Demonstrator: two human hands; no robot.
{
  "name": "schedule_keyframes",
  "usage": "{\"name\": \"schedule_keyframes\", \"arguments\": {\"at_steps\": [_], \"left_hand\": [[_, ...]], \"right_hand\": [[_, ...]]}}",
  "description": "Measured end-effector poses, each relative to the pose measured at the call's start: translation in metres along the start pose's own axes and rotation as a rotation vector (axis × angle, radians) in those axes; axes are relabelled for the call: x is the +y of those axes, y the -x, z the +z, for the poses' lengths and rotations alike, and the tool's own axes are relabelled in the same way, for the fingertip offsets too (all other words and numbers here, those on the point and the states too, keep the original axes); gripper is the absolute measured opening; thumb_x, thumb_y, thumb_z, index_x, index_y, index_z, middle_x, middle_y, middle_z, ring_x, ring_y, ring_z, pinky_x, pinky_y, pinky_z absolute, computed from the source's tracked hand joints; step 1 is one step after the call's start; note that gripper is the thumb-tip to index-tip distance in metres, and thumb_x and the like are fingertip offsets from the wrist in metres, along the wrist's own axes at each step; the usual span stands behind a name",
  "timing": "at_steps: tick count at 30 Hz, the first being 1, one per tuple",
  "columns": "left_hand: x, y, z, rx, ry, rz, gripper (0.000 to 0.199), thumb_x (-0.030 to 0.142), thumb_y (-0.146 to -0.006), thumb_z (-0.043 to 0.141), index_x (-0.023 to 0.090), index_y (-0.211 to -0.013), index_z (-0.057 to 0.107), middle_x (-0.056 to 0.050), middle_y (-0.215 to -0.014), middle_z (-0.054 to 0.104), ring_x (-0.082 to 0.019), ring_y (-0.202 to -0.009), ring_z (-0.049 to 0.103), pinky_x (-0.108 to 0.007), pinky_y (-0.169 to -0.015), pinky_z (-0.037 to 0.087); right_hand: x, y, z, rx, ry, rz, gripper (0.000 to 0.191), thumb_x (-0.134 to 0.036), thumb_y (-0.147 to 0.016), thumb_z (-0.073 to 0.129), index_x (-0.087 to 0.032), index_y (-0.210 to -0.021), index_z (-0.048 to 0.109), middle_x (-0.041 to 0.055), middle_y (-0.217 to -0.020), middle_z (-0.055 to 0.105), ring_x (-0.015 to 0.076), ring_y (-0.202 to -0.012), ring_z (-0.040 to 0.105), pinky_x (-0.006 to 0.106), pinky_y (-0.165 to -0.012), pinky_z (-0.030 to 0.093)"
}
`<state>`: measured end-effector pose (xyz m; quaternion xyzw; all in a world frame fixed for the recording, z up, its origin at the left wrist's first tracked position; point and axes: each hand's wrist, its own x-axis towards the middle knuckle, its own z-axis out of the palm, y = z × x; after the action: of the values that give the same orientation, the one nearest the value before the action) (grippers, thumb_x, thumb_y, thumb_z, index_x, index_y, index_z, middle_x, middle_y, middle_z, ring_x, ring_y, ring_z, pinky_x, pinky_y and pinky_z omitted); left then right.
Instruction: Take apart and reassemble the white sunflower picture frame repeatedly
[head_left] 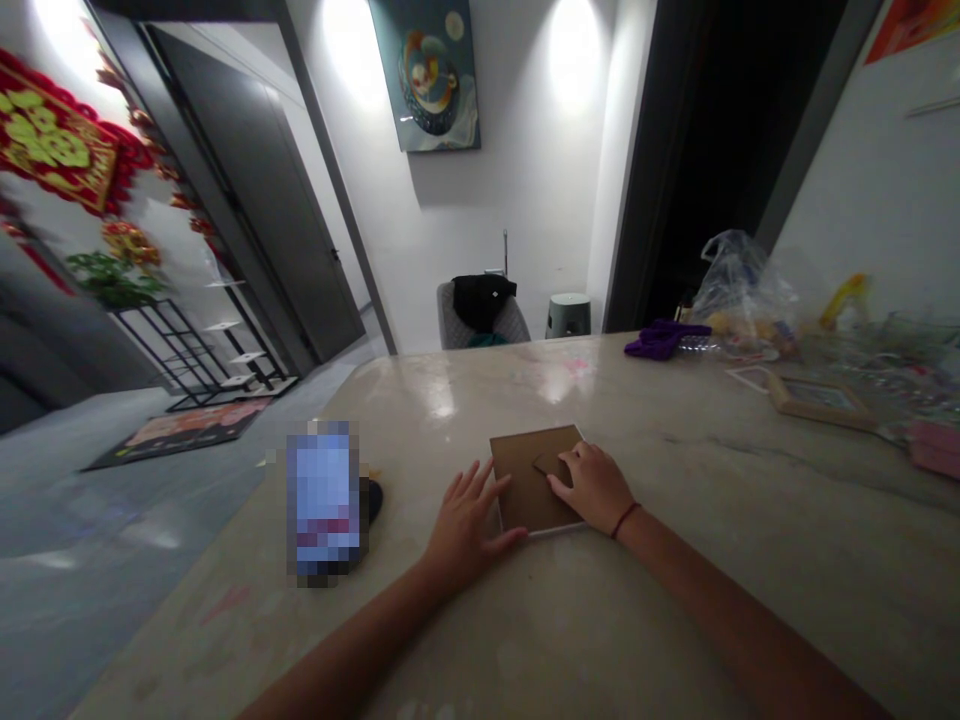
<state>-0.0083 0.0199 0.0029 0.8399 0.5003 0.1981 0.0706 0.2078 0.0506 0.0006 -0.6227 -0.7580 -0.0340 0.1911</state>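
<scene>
A flat brown panel with a thin white edge (pixel 529 500) lies on the marble-patterned table (pixel 420 420). On its left side rests my left hand (pixel 469 525), fingers spread, with the thumb along the near edge and fingertips over the left edge. My right hand (pixel 596 487) is at the panel's right side, its thumb and forefinger bent toward each other near a thin dark line or piece in the panel's middle. Whether the right fingers hold that piece is too small to make out.
A blurred phone-like screen (pixel 326 500) stands at the left, beside a dark round object. At the back right are a purple cloth (pixel 664 339), a clear plastic bag (pixel 742 290), a wooden frame (pixel 821 400) and a pink item (pixel 934 447). A chair (pixel 446 318) stands beyond the table.
</scene>
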Motion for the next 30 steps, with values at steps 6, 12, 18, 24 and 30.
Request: {"name": "schedule_keyframes", "arguments": {"at_steps": [6, 12, 18, 24, 30], "left_hand": [[-0.015, -0.007, 0.01, 0.102, 0.341, -0.198, 0.048, 0.04, -0.076, 0.054, 0.017, -0.118, 0.054, -0.012, -0.124, 0.056, -0.025, -0.114, 0.05, -0.041, -0.099, 0.035], [-0.017, -0.01, 0.007, 0.074, 0.887, -0.337, 0.051, 0.039, -0.074, 0.056, 0.012, -0.117, 0.052, -0.006, -0.083, 0.07, -0.02, -0.078, 0.065, -0.033, -0.075, 0.049], [-0.018, -0.013, 0.001, 0.213, 1.112, -0.555, 0.058, 0.044, -0.066, 0.063, 0.011, -0.112, 0.052, -0.004, -0.077, 0.068, -0.017, -0.069, 0.064, -0.026, -0.062, 0.049], [-0.013, -0.011, -0.006, 0.252, 1.116, -0.568, 0.058, 0.048, -0.067, 0.062, 0.014, -0.111, 0.048, -0.005, -0.084, 0.068, -0.014, -0.058, 0.063, -0.026, -0.058, 0.049], [-0.017, -0.013, 0.0, 0.169, 1.036, -0.415, 0.053, 0.048, -0.072, 0.056, 0.016, -0.114, 0.046, -0.011, -0.107, 0.062, -0.019, -0.087, 0.064, -0.036, -0.083, 0.048]], "right_hand": [[-0.003, 0.007, 0.008, 0.244, -0.119, 0.05, 0.029, -0.039, -0.074, 0.056, -0.018, -0.091, 0.065, 0.007, -0.083, 0.058, 0.0201, -0.081, 0.053, 0.032, -0.074, 0.04], [-0.008, 0.011, 0.003, 0.422, -0.123, -0.031, 0.037, -0.042, -0.077, 0.053, -0.015, -0.101, 0.063, 0.0092, -0.087, 0.058, 0.0213, -0.085, 0.052, 0.036, -0.076, 0.04], [-0.028, 0.025, 0.006, 0.327, -0.012, -0.408, 0.047, -0.043, -0.077, 0.055, -0.019, -0.117, 0.055, 0.0124, -0.119, 0.055, 0.0276, -0.109, 0.046, 0.046, -0.093, 0.036], [-0.034, 0.023, 0.025, 0.383, 0.191, -0.418, 0.035, -0.006, -0.082, 0.04, -0.013, -0.112, 0.058, 0.013, -0.11, 0.063, 0.0249, -0.094, 0.059, 0.033, -0.062, 0.048], [-0.019, 0.014, 0.015, 0.535, -0.183, -0.206, 0.021, -0.016, -0.084, 0.043, -0.014, -0.098, 0.059, 0.0094, -0.084, 0.069, 0.0175, -0.073, 0.065, 0.027, -0.064, 0.05]]}}
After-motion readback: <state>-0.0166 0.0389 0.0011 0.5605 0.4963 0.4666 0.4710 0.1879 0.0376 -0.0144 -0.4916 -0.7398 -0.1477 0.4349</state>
